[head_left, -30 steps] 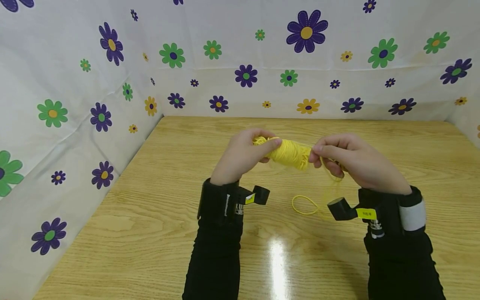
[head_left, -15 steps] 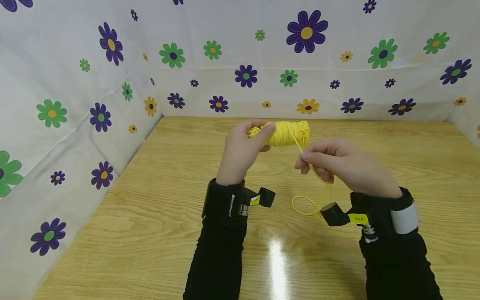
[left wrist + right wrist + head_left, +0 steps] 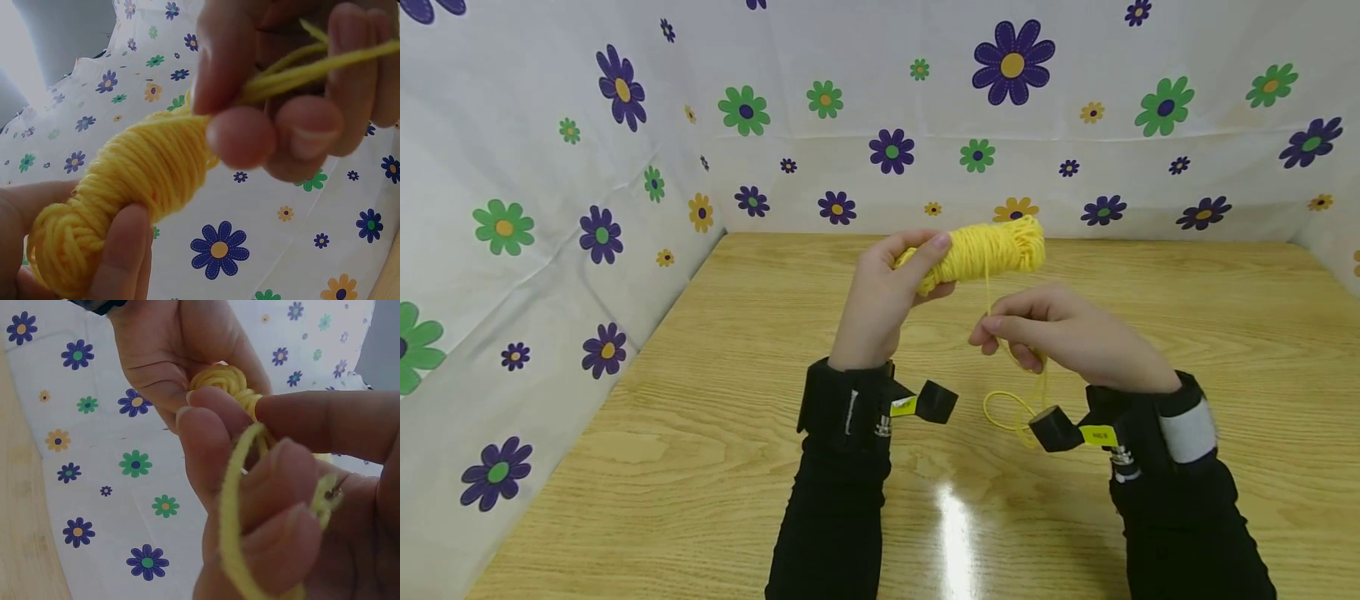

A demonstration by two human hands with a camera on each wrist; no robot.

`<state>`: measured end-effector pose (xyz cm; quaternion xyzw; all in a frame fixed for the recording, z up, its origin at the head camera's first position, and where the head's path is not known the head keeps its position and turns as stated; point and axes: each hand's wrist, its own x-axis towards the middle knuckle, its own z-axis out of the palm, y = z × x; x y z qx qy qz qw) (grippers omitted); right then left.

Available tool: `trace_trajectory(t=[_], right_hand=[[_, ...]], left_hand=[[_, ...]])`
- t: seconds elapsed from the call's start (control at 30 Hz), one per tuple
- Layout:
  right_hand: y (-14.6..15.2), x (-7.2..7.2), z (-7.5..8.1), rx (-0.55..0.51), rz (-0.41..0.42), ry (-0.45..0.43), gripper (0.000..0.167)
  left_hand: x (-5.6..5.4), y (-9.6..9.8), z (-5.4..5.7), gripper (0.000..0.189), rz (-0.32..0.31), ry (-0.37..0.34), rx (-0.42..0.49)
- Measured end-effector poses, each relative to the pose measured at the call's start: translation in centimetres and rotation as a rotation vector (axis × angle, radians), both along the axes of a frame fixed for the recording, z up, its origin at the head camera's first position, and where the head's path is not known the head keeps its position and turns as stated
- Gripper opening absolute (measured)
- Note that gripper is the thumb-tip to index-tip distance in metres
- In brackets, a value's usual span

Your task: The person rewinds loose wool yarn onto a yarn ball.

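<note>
My left hand (image 3: 883, 287) grips one end of a wound skein of yellow yarn (image 3: 992, 250), thumb in front, holding it above the table with its free end tilted up to the right. A single strand runs down from the skein's middle to my right hand (image 3: 1052, 333), which pinches it between thumb and forefinger. In the left wrist view the skein (image 3: 147, 165) shows its tight wraps, and the yarn strand (image 3: 312, 75) passes through the right fingers. The right wrist view shows a yarn loop (image 3: 231, 506) lying across the curled fingers.
A loose loop of yarn (image 3: 1003, 393) lies on the wooden table (image 3: 737, 467) below the right hand, joined to the strand hanging from it. White cloth with printed flowers (image 3: 842, 50) stands behind the table and along its left side. Each wrist wears a black camera mount (image 3: 857, 400).
The skein has risen, and its right end now tilts upward. My right hand has moved left and slightly down from the skein's end, drawing the strand from its middle.
</note>
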<state>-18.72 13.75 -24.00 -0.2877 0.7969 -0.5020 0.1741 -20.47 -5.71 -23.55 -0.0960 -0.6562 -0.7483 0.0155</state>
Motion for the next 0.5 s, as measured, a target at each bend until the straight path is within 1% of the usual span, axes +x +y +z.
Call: trace_trajectory(t=[0.3,0.4,0.5], right_hand=[[-0.23,-0.45,-0.33,0.006,0.008,-0.015,0.028],[-0.17,-0.56,-0.42,0.007,0.009,-0.013,0.028],[-0.12,-0.65,-0.61,-0.023,0.017,-0.018,0.026]], left_hand=[[0.24,0.11,0.29,0.031,-0.060,-0.026,0.052],[0.39,0.09,0.46,0.030,-0.108,-0.034,0.060],[0.57,0.00,0.65,0.029,-0.171,-0.043,0.034]])
